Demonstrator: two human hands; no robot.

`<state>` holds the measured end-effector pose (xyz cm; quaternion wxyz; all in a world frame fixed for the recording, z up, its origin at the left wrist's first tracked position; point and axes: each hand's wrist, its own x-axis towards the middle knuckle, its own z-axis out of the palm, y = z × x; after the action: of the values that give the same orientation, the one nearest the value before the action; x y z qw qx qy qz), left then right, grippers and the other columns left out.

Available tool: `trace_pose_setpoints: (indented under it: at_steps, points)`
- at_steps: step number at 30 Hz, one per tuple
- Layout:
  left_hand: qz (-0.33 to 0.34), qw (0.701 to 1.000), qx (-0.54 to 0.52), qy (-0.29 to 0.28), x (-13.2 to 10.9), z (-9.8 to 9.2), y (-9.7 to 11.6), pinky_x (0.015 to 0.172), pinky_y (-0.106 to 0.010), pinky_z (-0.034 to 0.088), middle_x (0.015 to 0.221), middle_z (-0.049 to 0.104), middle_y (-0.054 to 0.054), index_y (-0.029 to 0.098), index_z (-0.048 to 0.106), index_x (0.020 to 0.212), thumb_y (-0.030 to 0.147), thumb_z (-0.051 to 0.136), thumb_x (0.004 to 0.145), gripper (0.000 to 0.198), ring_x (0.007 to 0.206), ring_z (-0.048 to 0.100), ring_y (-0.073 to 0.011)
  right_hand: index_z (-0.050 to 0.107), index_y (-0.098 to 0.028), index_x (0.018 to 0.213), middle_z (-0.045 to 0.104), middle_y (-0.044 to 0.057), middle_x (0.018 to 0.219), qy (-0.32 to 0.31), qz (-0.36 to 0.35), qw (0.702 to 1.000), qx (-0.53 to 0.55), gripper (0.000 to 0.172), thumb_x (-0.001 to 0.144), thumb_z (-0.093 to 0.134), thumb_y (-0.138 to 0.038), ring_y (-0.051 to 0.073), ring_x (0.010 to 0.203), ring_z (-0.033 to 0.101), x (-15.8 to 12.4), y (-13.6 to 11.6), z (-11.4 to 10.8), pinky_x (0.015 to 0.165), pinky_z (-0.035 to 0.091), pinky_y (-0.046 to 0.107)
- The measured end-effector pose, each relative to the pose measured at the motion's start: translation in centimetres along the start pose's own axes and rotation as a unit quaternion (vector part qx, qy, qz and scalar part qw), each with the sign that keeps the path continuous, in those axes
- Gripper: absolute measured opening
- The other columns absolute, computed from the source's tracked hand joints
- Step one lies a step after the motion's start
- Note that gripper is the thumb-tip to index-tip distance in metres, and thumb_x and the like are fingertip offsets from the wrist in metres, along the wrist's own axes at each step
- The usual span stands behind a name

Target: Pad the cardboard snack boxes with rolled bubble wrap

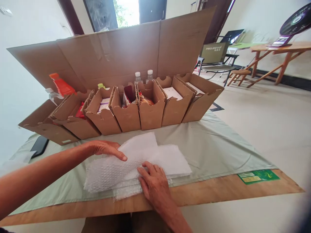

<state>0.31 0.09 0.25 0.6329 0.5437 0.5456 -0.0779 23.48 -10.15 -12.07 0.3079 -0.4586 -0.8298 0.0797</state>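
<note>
A stack of white bubble-wrap sheets (160, 158) lies on the pale green cloth (213, 145) at the table's near side. My left hand (107, 149) rests flat on the top sheet's left part, fingers stretched out. My right hand (153, 183) lies flat on the lower sheets near the front edge, fingers spread and pressing down. Neither hand grips anything. Behind the sheets stands a row of several open cardboard boxes (126, 110).
A tall cardboard sheet (116, 55) stands behind the boxes. Two water bottles (143, 77), an orange spray bottle (60, 84) and packets show among the boxes. A black phone (39, 146) lies at left, a green label (258, 176) on the wooden board. Folding chair and wooden tables stand at right.
</note>
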Motion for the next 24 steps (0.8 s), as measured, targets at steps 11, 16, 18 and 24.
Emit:
trace_pose_setpoints:
  at_steps: [11, 16, 18, 24]
  points:
    - [0.024, 0.999, -0.008, -0.020, 0.7, 1.4, -0.1, 0.077, -0.034, 0.051, 0.094, 0.078, -0.005, 0.023, 0.076, 0.090, 0.035, 0.083, 0.056, 0.037, 0.085, 0.069, -0.0268, 0.067, -0.024, 0.111, 0.068, 0.008, 0.121, -0.013, 0.001, 1.000, 0.019, 0.031, 0.084, 0.062, -0.009, 0.028, 0.096, 0.060, 0.1, -0.2, -0.4, 0.081, 0.048, 0.042]
    - [0.060, 0.998, -0.007, 0.025, 1.5, 3.1, -1.4, 0.070, -0.030, 0.046, 0.083, 0.072, -0.001, 0.020, 0.071, 0.090, 0.033, 0.076, 0.055, 0.038, 0.075, 0.062, -0.0218, 0.067, -0.023, 0.108, 0.069, 0.007, 0.119, 0.004, 0.001, 0.999, 0.037, 0.030, 0.082, 0.064, -0.009, 0.028, 0.093, 0.061, 0.0, -0.2, -0.5, 0.080, 0.049, 0.042]
    - [0.085, 0.995, -0.001, 0.053, 1.6, 3.8, -2.0, 0.066, -0.027, 0.041, 0.077, 0.066, 0.001, 0.020, 0.068, 0.084, 0.030, 0.070, 0.056, 0.030, 0.070, 0.056, -0.0184, 0.066, -0.022, 0.108, 0.069, 0.008, 0.116, 0.038, -0.009, 0.998, 0.057, 0.026, 0.086, 0.061, -0.010, 0.026, 0.092, 0.061, -0.2, 0.0, -0.6, 0.079, 0.049, 0.040]
    - [0.143, 0.983, -0.034, 0.112, 0.8, 5.5, -3.6, 0.055, -0.023, 0.030, 0.064, 0.049, 0.005, 0.019, 0.059, 0.074, 0.024, 0.057, 0.059, 0.016, 0.060, 0.041, -0.0117, 0.064, -0.021, 0.109, 0.067, 0.010, 0.115, 0.225, -0.062, 0.968, 0.091, 0.023, 0.094, 0.055, -0.006, 0.023, 0.100, 0.064, -1.3, 0.3, -1.5, 0.083, 0.048, 0.039]
